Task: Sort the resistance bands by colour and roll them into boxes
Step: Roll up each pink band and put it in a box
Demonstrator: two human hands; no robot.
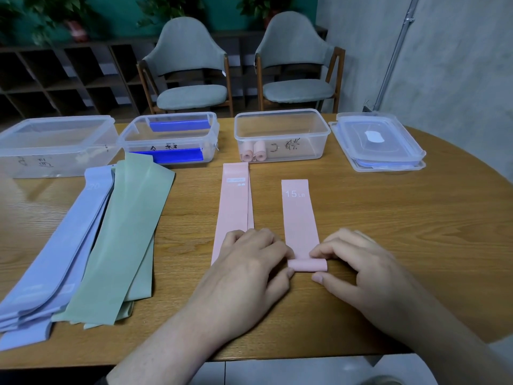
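On the wood-grain bench (388, 218), a flat matte pink band (298, 215) marked "15 LB" lies at 5 o'clock, its near end wound into a small tube. The left hand (249, 262) and right hand (358, 262) pinch that tube's ends. At 12 o'clock a clear plastic box (281, 134) holds what look like two pink rolls (254, 154).

Three clear plastic boxes (281, 134), one stack of lids (379, 143), two grey chairs (191, 70), two flat pink bands (298, 215), two rolled pink bands (254, 152).
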